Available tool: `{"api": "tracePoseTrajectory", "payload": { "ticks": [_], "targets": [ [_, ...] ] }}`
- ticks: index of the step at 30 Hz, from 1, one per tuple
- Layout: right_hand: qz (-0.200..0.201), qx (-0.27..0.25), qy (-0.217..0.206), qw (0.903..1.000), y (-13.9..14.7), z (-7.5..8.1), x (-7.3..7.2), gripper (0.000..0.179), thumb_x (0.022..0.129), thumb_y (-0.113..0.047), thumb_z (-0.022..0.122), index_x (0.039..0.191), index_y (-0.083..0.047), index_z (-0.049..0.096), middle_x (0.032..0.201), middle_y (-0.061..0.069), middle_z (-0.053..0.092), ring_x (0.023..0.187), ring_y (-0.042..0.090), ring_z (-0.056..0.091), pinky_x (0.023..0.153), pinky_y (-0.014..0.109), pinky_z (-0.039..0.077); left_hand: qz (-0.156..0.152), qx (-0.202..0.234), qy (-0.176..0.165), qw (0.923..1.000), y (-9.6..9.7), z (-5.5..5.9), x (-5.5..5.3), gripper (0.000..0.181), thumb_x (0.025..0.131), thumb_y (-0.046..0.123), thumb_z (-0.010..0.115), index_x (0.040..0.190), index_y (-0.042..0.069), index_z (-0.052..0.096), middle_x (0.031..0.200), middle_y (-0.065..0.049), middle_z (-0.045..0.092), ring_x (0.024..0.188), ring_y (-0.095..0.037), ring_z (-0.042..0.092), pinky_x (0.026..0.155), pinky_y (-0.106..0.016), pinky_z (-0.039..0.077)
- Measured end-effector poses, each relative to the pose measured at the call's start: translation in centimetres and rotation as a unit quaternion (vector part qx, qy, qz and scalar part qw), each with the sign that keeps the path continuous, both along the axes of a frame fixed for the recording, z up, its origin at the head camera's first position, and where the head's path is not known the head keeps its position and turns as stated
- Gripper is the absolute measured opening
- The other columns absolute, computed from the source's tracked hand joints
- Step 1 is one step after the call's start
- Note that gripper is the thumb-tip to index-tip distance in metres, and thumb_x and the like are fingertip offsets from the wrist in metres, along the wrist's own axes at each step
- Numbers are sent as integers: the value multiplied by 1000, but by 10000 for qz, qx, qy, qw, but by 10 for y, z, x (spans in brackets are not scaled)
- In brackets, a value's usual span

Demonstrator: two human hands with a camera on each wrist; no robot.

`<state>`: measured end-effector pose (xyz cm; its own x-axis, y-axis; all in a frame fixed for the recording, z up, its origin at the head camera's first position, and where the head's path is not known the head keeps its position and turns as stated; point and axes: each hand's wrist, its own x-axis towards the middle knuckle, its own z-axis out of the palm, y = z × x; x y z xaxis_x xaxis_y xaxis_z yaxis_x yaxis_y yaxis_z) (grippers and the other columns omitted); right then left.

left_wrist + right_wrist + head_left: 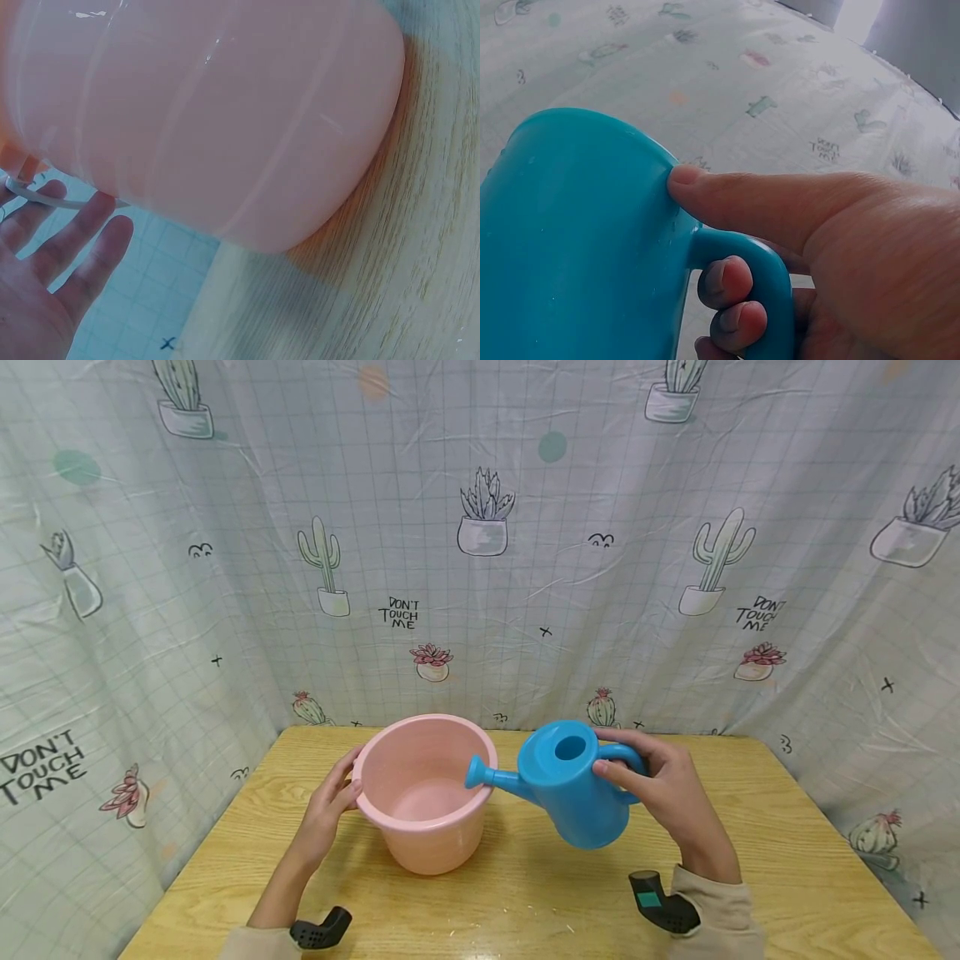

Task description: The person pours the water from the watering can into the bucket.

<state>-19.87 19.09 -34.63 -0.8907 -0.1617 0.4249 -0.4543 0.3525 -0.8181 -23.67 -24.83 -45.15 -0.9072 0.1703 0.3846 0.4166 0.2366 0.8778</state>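
A pink plastic bucket [431, 843] stands upright on the wooden table. At its left side my left hand [330, 806] touches the rim from outside, thumb nearer me. The left wrist view shows those fingers [79, 232] loosely extended beside the bucket wall, near its thin handle [56, 199]. My right hand [660, 781] grips a blue watering can [581, 802] by its handle, fingers through the loop and thumb [720, 195] pressed on the can's body. Raised above the table, the can leans left, and its spout head [477, 772] reaches over the bucket's right rim. No water stream is visible.
The light wooden table [540, 910] has small pale specks near its front edge. A cactus-print curtain [555, 610] encloses the back and both sides. Black wrist devices [322, 931] sit on both forearms.
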Motion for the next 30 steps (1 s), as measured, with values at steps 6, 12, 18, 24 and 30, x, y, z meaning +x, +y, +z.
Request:
{"api": "tracePoseTrajectory", "payload": {
  "ticks": [6, 12, 18, 24, 30],
  "targets": [
    [-3, 3, -5, 10000, 0, 1, 0, 40, 90, -11, 67, 129, -8, 61, 117, -14, 65, 103, 0, 63, 85, 26, 52, 26, 8, -14, 10000, 0, -1, 0, 51, 103, 15, 39, 153, 17, 29, 152, -17, 34, 116, -5, 55, 84, -22, 52],
    [-16, 14, 24, 10000, 0, 0, 0, 40, 90, -11, 67, 129, -8, 62, 116, -13, 66, 103, 0, 63, 85, 26, 52, 25, -9, -42, 10000, -1, -1, 0, 51, 103, 15, 39, 153, 17, 29, 152, -17, 35, 115, -6, 56, 84, -22, 52],
    [-21, 11, 32, 10000, 0, 0, 0, 40, 90, -11, 67, 129, -8, 62, 115, -15, 65, 102, 0, 63, 85, 26, 52, 27, -8, -53, 10000, -1, -1, 0, 51, 103, 16, 39, 153, 15, 28, 152, -16, 35, 115, -6, 56, 84, -22, 52],
    [17, -18, 23, 10000, 0, 0, 0, 40, 90, -11, 67, 129, -8, 62, 116, -13, 66, 103, 0, 63, 85, 26, 52, 34, -24, -75, 10000, -1, -2, 0, 51, 103, 15, 38, 153, 18, 28, 152, -17, 35, 115, -7, 56, 84, -22, 52],
    [-12, 9, -16, 10000, 0, 0, 0, 40, 90, -12, 67, 129, -9, 62, 119, -6, 67, 103, 0, 63, 85, 26, 52, 47, -45, -80, 9999, -2, -3, 0, 51, 103, 16, 38, 153, 20, 29, 153, -16, 34, 117, -6, 55, 85, -23, 52]
  ]
}}
